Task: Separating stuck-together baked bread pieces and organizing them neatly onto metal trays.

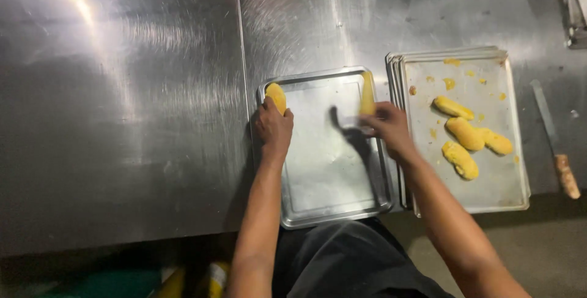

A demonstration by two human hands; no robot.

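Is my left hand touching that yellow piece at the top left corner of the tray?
Touching. The head view shows the left hand with its fingertips closed around the yellow piece, no gap.

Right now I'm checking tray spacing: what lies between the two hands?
In the head view, only bare metal of the near tray lies between the left hand and the right hand.

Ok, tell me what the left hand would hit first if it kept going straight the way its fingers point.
The left hand points away from the person, holding a yellow piece at the near tray's far left corner. Straight on, it would likely meet that tray's far rim, then bare steel table.
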